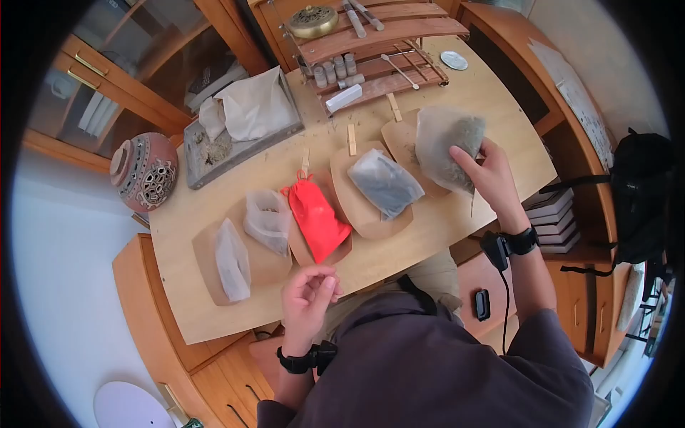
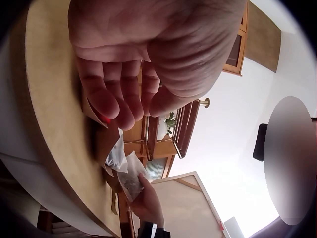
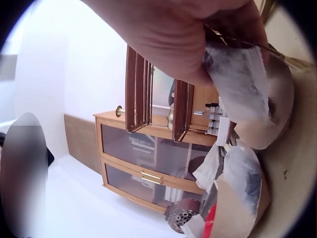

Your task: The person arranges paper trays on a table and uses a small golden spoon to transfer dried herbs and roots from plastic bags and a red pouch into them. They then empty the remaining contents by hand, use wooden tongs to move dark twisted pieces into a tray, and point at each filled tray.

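Translucent white paper forms the herb-filled pouch (image 1: 448,145) that the right hand (image 1: 492,175) grips by its near edge, fingers and thumb curled round it, holding it tilted just above the light wooden table (image 1: 457,214) at the right end of a row of kraft-paper sheets. The same pouch (image 3: 247,94) fills the upper part of the right wrist view, pinched under the hand. The left hand (image 1: 308,296) hovers at the near table edge, fingers loosely curled and holding nothing; in the left wrist view its fingertips (image 2: 116,106) hang just above the tabletop. Between the two hands, which are well apart, lie a bright red drawstring cloth bag (image 1: 316,217) and a flat pouch of dark grey filling (image 1: 385,183), each on its own brown sheet. Further left rest two more white translucent pouches (image 1: 250,239). At the far side stand a slatted wooden rack (image 1: 385,39) bearing a brass lidded burner (image 1: 312,21), a grey tray with a white paper bag (image 1: 246,107), and a pierced ceramic jar (image 1: 144,171).
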A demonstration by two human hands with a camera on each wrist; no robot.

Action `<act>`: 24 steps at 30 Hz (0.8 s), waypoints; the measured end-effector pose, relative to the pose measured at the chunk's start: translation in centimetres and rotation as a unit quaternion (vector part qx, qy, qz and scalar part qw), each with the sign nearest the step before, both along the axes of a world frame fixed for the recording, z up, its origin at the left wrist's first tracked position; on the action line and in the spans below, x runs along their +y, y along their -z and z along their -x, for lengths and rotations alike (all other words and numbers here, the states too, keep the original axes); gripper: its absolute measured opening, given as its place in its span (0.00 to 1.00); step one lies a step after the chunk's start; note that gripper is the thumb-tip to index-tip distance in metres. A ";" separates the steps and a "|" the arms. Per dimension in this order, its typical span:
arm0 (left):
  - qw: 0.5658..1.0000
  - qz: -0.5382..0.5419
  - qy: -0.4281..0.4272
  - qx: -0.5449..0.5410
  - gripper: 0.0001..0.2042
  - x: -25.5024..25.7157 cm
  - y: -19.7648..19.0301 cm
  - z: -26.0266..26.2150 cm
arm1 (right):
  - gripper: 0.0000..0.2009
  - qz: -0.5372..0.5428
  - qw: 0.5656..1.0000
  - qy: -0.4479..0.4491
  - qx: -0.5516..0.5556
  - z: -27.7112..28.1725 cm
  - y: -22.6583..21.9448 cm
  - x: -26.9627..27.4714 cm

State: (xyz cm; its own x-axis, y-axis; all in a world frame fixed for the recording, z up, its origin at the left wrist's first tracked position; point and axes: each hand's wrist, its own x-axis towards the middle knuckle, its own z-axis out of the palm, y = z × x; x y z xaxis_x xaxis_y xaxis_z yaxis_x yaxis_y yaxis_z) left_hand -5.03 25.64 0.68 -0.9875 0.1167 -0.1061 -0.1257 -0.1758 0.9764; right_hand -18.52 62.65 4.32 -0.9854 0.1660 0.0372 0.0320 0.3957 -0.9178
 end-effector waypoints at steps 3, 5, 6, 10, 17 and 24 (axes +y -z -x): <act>1.000 -0.012 0.002 -0.002 0.08 0.2 -0.1 0.1 | 0.19 -0.111 0.993 -0.005 0.025 0.8 -1.0 -0.6; 1.000 -0.014 0.001 -0.004 0.08 0.1 0.0 0.0 | 0.20 -0.204 0.979 -0.009 0.015 1.5 -2.0 -1.4; 1.000 -0.012 0.002 -0.002 0.08 0.0 0.1 -0.1 | 0.20 -0.260 0.965 -0.013 0.002 2.2 -2.5 -1.6; 1.000 0.002 -0.001 -0.002 0.08 -0.5 0.0 -0.4 | 0.23 -0.320 0.945 -0.038 0.060 3.2 -2.6 -2.5; 1.000 -0.019 -0.014 -0.002 0.08 -0.6 -0.4 -0.5 | 0.24 -0.348 0.934 -0.072 0.044 2.1 -4.8 -3.5; 1.000 -0.023 -0.009 -0.012 0.07 -0.6 -0.2 -0.9 | 0.25 -0.363 0.929 -0.054 -0.042 -0.9 -4.4 -2.2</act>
State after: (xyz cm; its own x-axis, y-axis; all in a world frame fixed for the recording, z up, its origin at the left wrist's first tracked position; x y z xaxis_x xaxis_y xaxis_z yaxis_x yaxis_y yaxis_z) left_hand -4.16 24.99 0.84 -0.9867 0.1035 -0.1250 -0.1454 -0.2220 0.9641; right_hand -17.66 60.48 8.71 -0.9994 0.0264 0.0236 0.0146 0.9147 -0.4039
